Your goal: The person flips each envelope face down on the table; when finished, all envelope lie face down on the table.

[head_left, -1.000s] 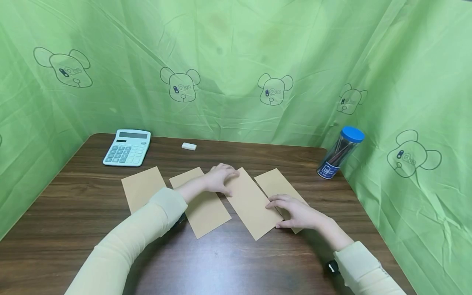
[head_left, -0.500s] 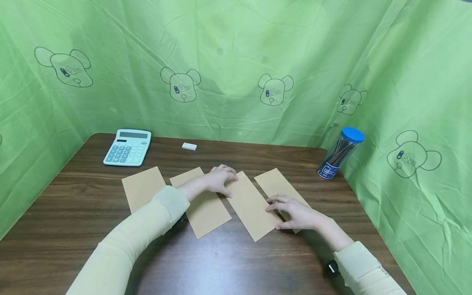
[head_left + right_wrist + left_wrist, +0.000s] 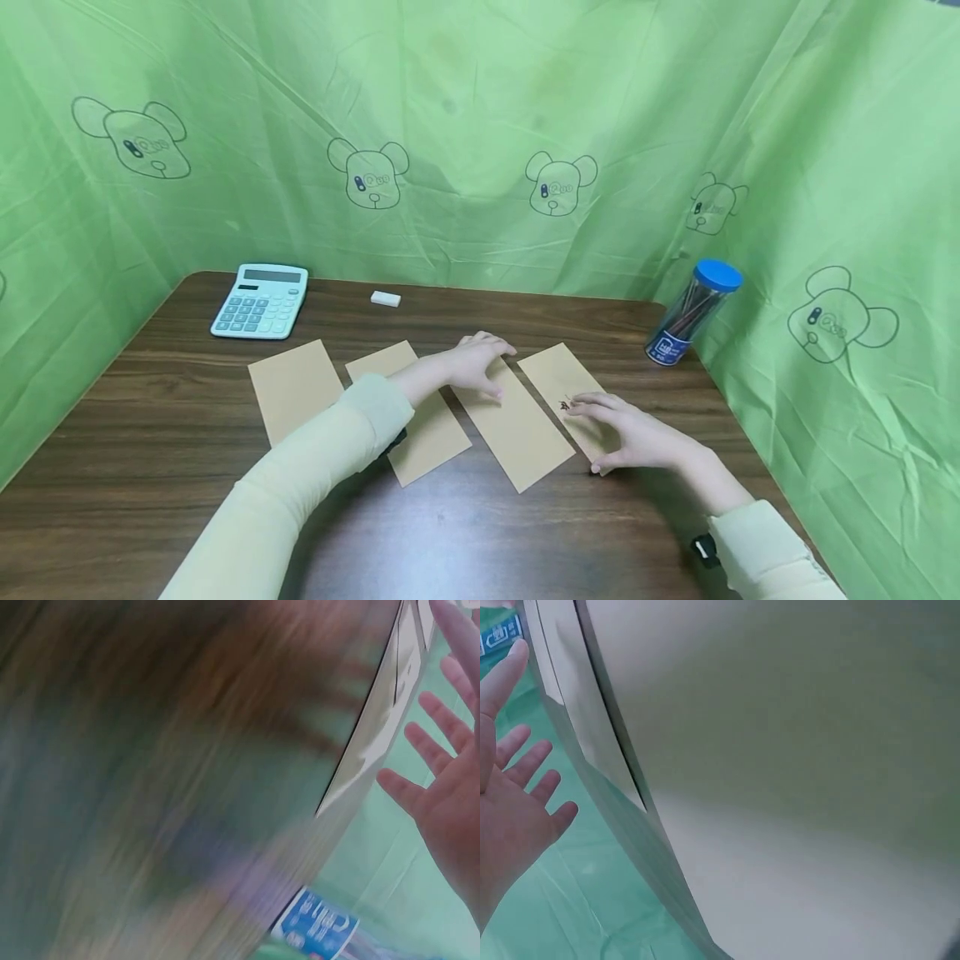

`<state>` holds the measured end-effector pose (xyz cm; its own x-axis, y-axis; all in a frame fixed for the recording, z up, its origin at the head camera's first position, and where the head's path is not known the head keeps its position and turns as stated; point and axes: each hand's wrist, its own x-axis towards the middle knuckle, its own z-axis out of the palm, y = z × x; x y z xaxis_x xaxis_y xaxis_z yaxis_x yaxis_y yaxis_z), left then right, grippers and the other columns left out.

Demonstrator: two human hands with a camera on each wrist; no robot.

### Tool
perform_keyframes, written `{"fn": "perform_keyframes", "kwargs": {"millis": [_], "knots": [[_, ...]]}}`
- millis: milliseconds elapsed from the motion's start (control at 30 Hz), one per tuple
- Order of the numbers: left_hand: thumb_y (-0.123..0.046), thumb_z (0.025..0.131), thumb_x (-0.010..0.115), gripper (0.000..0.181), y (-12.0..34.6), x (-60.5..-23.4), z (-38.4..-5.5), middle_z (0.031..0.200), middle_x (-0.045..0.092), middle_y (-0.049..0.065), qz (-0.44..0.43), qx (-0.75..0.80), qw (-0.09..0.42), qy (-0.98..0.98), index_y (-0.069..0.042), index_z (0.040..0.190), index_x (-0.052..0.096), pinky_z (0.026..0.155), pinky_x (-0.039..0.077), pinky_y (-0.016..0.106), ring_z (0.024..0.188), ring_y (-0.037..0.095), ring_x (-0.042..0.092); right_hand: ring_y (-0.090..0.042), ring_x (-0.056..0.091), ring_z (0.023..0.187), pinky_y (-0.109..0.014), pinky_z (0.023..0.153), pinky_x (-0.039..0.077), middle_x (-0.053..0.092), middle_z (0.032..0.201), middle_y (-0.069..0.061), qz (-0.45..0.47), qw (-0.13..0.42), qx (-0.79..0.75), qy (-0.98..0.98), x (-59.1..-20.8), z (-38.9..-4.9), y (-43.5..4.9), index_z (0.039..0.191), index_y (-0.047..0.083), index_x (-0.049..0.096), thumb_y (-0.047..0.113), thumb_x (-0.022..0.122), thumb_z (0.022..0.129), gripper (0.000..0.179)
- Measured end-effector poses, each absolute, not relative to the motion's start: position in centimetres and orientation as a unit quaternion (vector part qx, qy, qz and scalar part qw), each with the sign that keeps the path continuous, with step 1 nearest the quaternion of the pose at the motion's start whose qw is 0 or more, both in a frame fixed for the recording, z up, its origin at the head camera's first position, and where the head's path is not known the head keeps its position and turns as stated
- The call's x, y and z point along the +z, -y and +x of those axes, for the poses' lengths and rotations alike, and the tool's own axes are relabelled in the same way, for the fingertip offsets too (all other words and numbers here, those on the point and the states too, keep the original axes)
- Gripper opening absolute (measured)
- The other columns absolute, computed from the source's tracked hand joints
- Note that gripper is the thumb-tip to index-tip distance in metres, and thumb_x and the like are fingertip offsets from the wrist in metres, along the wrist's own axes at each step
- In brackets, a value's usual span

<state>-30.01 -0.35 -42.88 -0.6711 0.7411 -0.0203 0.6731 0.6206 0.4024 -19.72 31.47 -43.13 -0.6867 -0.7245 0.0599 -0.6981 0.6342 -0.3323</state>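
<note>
Several brown kraft paper rectangles lie in a row on the dark wooden table (image 3: 450, 550). My left hand (image 3: 475, 364) is over the upper end of the middle-right paper (image 3: 521, 442), fingers spread and covering its top corner. Over the lower part of the rightmost paper (image 3: 557, 367), my right hand (image 3: 637, 435) has fingers and thumb apart; a small dark mark (image 3: 564, 405) shows beside its fingertips. In the wrist views, the left hand (image 3: 517, 802) and right hand (image 3: 457, 787) have extended fingers with nothing between them. Whether either hand touches the paper I cannot tell.
Two more papers lie left, the leftmost paper (image 3: 292, 387) and the middle-left paper (image 3: 427, 446), partly under my left sleeve. A light blue calculator (image 3: 258, 302), a white eraser (image 3: 386, 298) and a blue-lidded pencil tube (image 3: 688, 317) stand behind. Green curtain (image 3: 465, 100) surrounds the table.
The middle-right paper shifted slightly away from the rightmost one. Both hands then moved right, the right hand from the middle-right paper's edge to the rightmost paper, whose dark mark now shows.
</note>
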Motion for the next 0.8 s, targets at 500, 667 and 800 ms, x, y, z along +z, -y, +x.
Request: {"fn": "perform_keyframes", "kwargs": {"millis": [500, 667, 800], "knots": [[-0.045, 0.074, 0.077, 0.089, -3.3, -42.9, -29.8, 0.147, 0.039, 0.006, 0.373, 0.170, 0.129, -0.903, -0.012, 0.144, 0.035, 0.109, 0.024, 0.047, 0.135, 0.025, 0.029, -0.036, 0.035, 0.133, -0.059, 0.100, 0.035, 0.039, 0.146, -0.015, -0.360, 0.070, -0.153, -0.918, -43.4, -20.0, -34.7, 0.136, 0.015, 0.050, 0.055, 0.081, 0.061, 0.091], [-0.046, 0.074, 0.076, 0.089, -3.9, -43.4, -30.1, 0.147, 0.038, 0.006, 0.371, 0.160, 0.139, -0.904, -0.014, 0.145, 0.034, 0.110, 0.023, 0.047, 0.136, 0.026, 0.027, -0.036, 0.036, 0.132, -0.058, 0.099, 0.037, 0.040, 0.145, -0.015, -0.360, 0.069, -0.153, -0.918, -43.6, -20.1, -35.0, 0.135, 0.015, 0.051, 0.057, 0.080, 0.061, 0.090], [-0.046, 0.073, 0.077, 0.088, -4.0, -43.8, -30.2, 0.146, 0.038, 0.006, 0.373, 0.160, 0.138, -0.903, -0.015, 0.145, 0.035, 0.109, 0.025, 0.047, 0.134, 0.025, 0.030, -0.036, 0.037, 0.132, -0.057, 0.099, 0.037, 0.040, 0.145, -0.015, -0.362, 0.071, -0.152, -0.917, -43.8, -20.2, -35.0, 0.135, 0.014, 0.051, 0.058, 0.079, 0.061, 0.091]]}}
